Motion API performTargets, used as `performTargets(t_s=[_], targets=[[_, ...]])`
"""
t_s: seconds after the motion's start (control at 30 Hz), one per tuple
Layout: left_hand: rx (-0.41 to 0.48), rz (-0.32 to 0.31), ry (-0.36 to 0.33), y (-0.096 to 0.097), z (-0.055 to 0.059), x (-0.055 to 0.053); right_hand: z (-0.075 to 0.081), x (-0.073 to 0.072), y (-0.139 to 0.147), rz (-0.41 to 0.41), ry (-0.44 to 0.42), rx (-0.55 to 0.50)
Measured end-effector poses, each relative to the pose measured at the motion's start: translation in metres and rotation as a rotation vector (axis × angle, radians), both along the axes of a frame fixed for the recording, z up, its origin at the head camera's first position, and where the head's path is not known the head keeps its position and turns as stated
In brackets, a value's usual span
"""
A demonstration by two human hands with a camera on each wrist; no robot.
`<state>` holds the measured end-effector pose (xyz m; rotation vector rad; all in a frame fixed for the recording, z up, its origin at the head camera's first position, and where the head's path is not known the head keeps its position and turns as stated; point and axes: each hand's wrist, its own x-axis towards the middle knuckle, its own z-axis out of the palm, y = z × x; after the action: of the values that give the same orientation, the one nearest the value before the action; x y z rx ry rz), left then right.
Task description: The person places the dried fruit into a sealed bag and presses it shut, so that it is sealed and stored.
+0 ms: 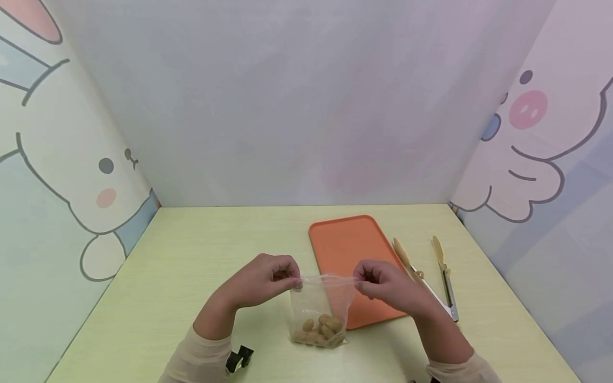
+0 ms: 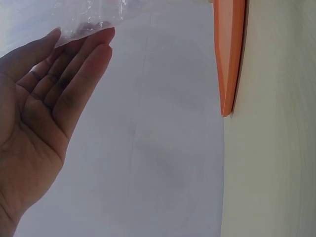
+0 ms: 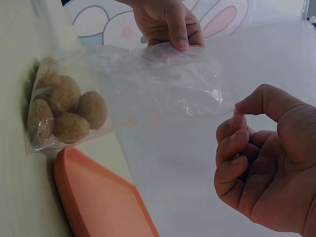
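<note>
A clear plastic bag (image 1: 308, 303) hangs upright with its mouth at the top, several brown oval, potato-like pieces (image 1: 327, 324) gathered at its bottom. My left hand (image 1: 265, 276) pinches the left top corner between thumb and fingers. At the right top corner my right hand (image 1: 388, 284) pinches the edge between thumb and forefinger, its other fingers curled. The right wrist view shows the bag (image 3: 163, 84) stretched between both hands, with the brown pieces (image 3: 66, 94) close over the table. In the left wrist view only a strip of the bag (image 2: 94, 15) shows.
An orange tray (image 1: 345, 244) lies behind and right of the bag, partly under my right hand. Spread tongs (image 1: 447, 290) with wood-coloured ends lie right of the tray. Walls (image 1: 301, 106) stand at the back and both sides of the table (image 1: 215, 239).
</note>
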<state>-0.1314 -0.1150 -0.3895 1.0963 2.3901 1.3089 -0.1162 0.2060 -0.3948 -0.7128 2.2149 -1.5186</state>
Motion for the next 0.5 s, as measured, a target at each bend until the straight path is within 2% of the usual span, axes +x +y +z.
performTargets(t_s=[0.17,0.5], targets=[[0.001,-0.006,0.003,-0.0003,0.0007,0.0004,-0.002,-0.0008,-0.0033,-0.001,-0.01,-0.007],[0.017,-0.012,-0.007,0.0,0.0016,0.0011,0.0,0.0011,-0.0037,-0.036,0.025,-0.007]])
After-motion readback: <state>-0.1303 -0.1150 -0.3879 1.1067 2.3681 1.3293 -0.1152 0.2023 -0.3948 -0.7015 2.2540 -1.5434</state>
